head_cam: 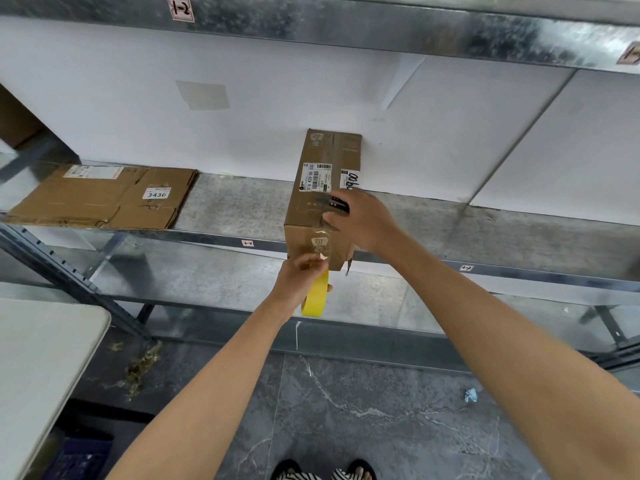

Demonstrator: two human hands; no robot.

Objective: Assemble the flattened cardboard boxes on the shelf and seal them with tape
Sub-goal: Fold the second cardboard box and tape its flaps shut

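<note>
I see the box point(323, 188) lying lengthwise on the shelf point(228, 209), with its near end poking out past the front rail. The left hand point(296, 282) grips the yellow tape roll point(317, 296) just below that end, and a shiny strip runs from the roll up the end face. The right hand point(362, 220) rests on the box's top near corner with a small dark tool point(337, 202) at its fingers; I cannot tell whether it grips the tool. My worry is the downward pull: if the right hand eases off, the box could tip or slide off the rail. A slack strip may wrinkle or fold onto itself. The lower corner looks torn, so tape there may not hold. The flattened box point(104, 199) waits well to the left.
</note>
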